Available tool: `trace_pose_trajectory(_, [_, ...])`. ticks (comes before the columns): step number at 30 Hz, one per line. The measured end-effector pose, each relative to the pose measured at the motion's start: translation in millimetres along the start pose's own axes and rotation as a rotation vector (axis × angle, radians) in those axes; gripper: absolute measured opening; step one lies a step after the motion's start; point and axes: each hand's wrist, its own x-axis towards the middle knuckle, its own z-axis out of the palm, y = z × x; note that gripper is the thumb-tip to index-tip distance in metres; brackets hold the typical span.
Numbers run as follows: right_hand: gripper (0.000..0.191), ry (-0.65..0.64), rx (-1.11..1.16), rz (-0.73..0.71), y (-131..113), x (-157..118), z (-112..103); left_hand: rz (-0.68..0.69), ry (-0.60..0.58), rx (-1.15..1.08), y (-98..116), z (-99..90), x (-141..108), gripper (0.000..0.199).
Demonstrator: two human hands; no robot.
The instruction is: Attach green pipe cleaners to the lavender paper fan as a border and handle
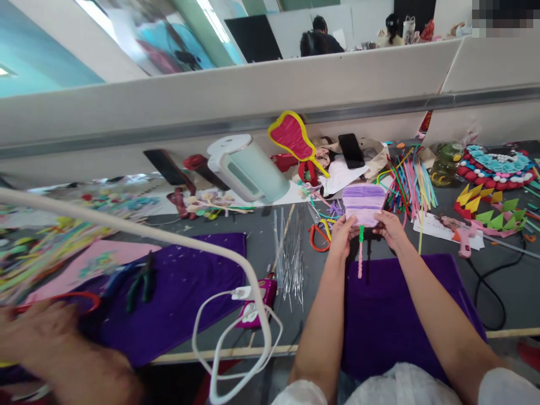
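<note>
A small fan-shaped piece (365,205) with purple and pale lilac stripes is held up over the grey table. My left hand (343,232) grips its lower left edge, and my right hand (388,226) grips its lower right edge. From its bottom hangs a twisted pink stem (360,261) with a green band at the top. Below my hands lies a dark purple cloth (392,309). Scissors with orange and yellow handles (319,238) rest just left of my left hand.
Another person's hand (42,332) is at the lower left. A white cable (248,264) arches before a kettle (251,169). Wire bundles (293,259), colourful stems (411,183), a pink glue gun (464,239) and a phone (351,151) lie around.
</note>
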Motion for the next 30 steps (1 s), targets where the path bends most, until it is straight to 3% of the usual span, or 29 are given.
trace_pose_trajectory(3, [0.032, 0.044, 0.0, -0.009, 2, 2, -1, -0.022, 0.015, 0.037, -2, -0.9, 2, 0.046])
trace_pose_trajectory(7, [0.039, 0.107, 0.095, -0.116, 3, 8, -7, -0.048, -0.065, 0.082, -5, 0.9, -1, 0.045])
trace_pose_trajectory(9, [0.042, 0.094, 0.125, -0.115, 4, 10, -10, -0.035, -0.081, 0.067, -6, 2.7, -2, 0.042])
trace_pose_trajectory(15, [0.037, 0.011, 0.081, 0.017, 11, 9, -6, 0.023, 0.016, -0.094, -3, 2.9, 0, 0.042])
trace_pose_trajectory(21, [0.037, 0.018, 0.062, -0.053, 8, 8, -5, 0.026, -0.02, -0.109, -2, 3.2, 0, 0.046])
trace_pose_trajectory(25, [0.036, -0.007, 0.048, -0.059, 3, 4, -3, 0.004, 0.016, -0.131, 1, 2.1, -1, 0.042])
trace_pose_trajectory(30, [0.034, 0.149, -0.01, -0.143, -1, 3, -5, -0.029, 0.011, -0.178, 3, -1.6, 2, 0.038])
